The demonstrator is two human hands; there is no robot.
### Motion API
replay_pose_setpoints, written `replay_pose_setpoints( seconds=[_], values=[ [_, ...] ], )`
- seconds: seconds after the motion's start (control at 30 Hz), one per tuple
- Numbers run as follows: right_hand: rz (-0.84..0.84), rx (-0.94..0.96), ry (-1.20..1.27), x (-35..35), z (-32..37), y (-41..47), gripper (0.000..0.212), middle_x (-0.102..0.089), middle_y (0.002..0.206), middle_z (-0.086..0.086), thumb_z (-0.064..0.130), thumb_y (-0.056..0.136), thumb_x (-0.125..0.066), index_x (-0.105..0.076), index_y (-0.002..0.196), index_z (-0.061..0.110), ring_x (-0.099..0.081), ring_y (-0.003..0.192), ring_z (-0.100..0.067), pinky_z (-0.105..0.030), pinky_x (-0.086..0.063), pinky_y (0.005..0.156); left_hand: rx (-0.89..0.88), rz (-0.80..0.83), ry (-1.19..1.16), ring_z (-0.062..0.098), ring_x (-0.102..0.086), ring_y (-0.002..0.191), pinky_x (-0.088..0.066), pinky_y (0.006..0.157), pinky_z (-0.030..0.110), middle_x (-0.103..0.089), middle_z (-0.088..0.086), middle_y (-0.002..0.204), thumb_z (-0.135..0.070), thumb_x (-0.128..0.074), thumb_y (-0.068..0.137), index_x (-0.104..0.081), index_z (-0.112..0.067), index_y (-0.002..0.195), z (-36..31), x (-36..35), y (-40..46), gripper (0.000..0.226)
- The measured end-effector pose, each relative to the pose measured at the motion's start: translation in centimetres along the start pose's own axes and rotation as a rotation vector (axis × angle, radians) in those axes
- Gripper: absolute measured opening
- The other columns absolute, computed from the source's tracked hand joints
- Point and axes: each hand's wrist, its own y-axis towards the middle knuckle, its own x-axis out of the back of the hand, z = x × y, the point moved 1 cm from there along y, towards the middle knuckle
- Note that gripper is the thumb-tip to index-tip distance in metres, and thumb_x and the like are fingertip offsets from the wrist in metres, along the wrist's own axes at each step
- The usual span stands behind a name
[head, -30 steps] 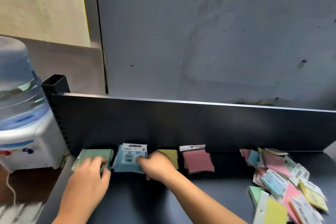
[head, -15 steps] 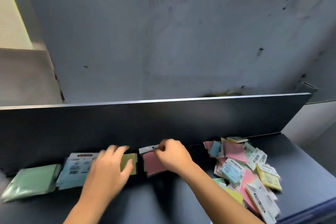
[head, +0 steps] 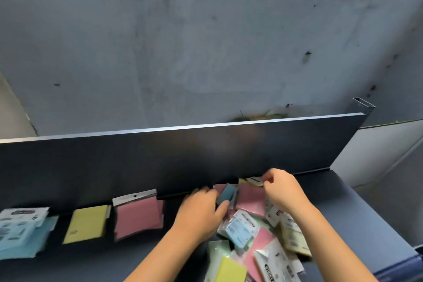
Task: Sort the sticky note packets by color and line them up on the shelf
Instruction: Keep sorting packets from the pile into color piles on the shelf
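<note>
In the head view, both hands were at the far end of the unsorted pile [head: 258, 233] of sticky note packets on the right of the dark shelf [head: 357, 204]. The left hand [head: 201, 213] had its thumb and fingers curled round a small blue packet [head: 225, 193] at the pile's back edge. The right hand [head: 280, 188] had its fingers bent in a pinch at a packet with a white header [head: 255, 181] against the back panel [head: 183, 155], though blur made the grip itself hard to confirm. A pink packet [head: 251, 199] lay between the two hands.

To the left, lined up along the panel and apart from one another, lay the sorted pink stack [head: 137, 215], the yellow stack [head: 87, 223] and the blue stack [head: 20, 233].

The packets looked light, thin and flat, wrapped in glossy film that would likely slide easily over its neighbours. Taking one by its stiffer card header, or pinching across an edge, seemed the surest hold, since lifting from the middle could drag others along
</note>
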Motion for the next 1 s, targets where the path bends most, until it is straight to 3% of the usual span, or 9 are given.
replay_pose_setpoints(
  seconds=[0.2, 0.3, 0.4, 0.53, 0.7, 0.83, 0.93, 1.0],
  values=[
    [0.025, 0.044, 0.052, 0.5, -4.6, 2.3, 0.04, -0.068, 0.125, 0.0, 0.009, 0.093, -0.046, -0.071, 0.121, 0.024, -0.064, 0.106, -0.02, -0.031, -0.052, 0.089, 0.22, 0.151, -0.132, 0.026, -0.065, 0.091, -0.049, 0.07, 0.033, -0.067, 0.002, 0.103, -0.079, -0.049, 0.076, -0.064, -0.027, 0.102, -5.7, -3.1, 3.5, 0.06],
    [0.042, 0.041, 0.099, 0.1, -5.8, 2.9, 0.04, -0.067, 0.123, 0.0, 0.007, 0.091, -0.049, -0.07, 0.121, 0.024, -0.064, 0.107, -0.02, -0.03, -0.052, 0.089, 0.27, 0.125, -0.282, 0.02, -0.064, 0.075, -0.046, 0.06, 0.028, -0.066, -0.005, 0.081, -0.062, -0.057, 0.073, -0.067, -0.027, 0.091, -6.1, -3.1, 3.9, 0.041],
    [0.022, 0.103, 0.081, -0.3, -6.2, 3.6, 0.041, -0.063, 0.127, 0.002, 0.015, 0.089, -0.059, -0.068, 0.127, 0.026, -0.058, 0.121, -0.025, -0.035, -0.052, 0.096, 0.305, 0.124, -0.46, 0.012, -0.057, 0.058, -0.037, 0.051, 0.024, -0.062, -0.008, 0.064, -0.041, -0.059, 0.081, -0.068, -0.026, 0.085, -5.8, -2.6, 3.8, 0.018],
    [0.093, 0.254, -0.109, -1.5, -4.6, 3.9, 0.059, -0.056, 0.139, 0.008, 0.022, 0.083, -0.061, -0.06, 0.141, 0.034, -0.045, 0.127, -0.026, -0.042, -0.049, 0.101, 0.37, 0.036, -0.665, 0.007, -0.067, 0.074, -0.045, 0.053, 0.015, -0.074, -0.003, 0.086, -0.018, -0.054, 0.09, -0.07, -0.022, 0.106, -4.8, -1.0, 3.1, 0.023],
    [-0.066, 0.327, -0.284, -2.7, -3.7, 4.3, 0.036, -0.068, 0.115, 0.005, 0.02, 0.087, -0.06, -0.074, 0.116, 0.034, -0.057, 0.113, -0.026, -0.034, -0.045, 0.08, 0.36, -0.063, -0.692, 0.0, -0.065, 0.087, -0.043, 0.059, 0.007, -0.071, -0.01, 0.096, -0.018, -0.057, 0.093, -0.068, -0.026, 0.11, -3.1, 0.9, 1.0, 0.022],
    [-0.208, 0.4, -0.175, -2.9, -2.4, 4.2, 0.027, -0.074, 0.106, 0.003, 0.023, 0.089, -0.063, -0.075, 0.111, 0.029, -0.062, 0.102, -0.027, -0.033, -0.047, 0.068, 0.435, -0.264, -0.672, 0.0, -0.064, 0.092, -0.045, 0.069, 0.012, -0.068, -0.012, 0.104, -0.022, -0.071, 0.089, -0.062, -0.027, 0.114, 0.8, 3.3, -1.2, 0.027],
    [-0.167, 0.483, 0.028, -2.6, 0.6, 2.9, 0.022, -0.074, 0.101, 0.006, 0.025, 0.09, -0.065, -0.075, 0.109, 0.028, -0.062, 0.097, -0.024, -0.037, -0.053, 0.072, 0.56, -0.369, -0.632, 0.014, -0.07, 0.078, -0.054, 0.054, 0.024, -0.071, -0.002, 0.089, -0.018, -0.077, 0.085, -0.067, -0.022, 0.1, 5.5, 5.8, -3.0, 0.018],
    [-0.138, 0.518, 0.158, -2.7, 2.8, 1.6, 0.013, -0.073, 0.091, 0.007, 0.026, 0.091, -0.067, -0.074, 0.102, 0.026, -0.062, 0.088, -0.021, -0.039, -0.053, 0.071, 0.613, -0.357, -0.541, 0.018, -0.069, 0.074, -0.055, 0.058, 0.031, -0.071, 0.0, 0.083, -0.017, -0.079, 0.083, -0.069, -0.018, 0.097, 8.9, 6.6, -3.8, 0.017]
  ],
)
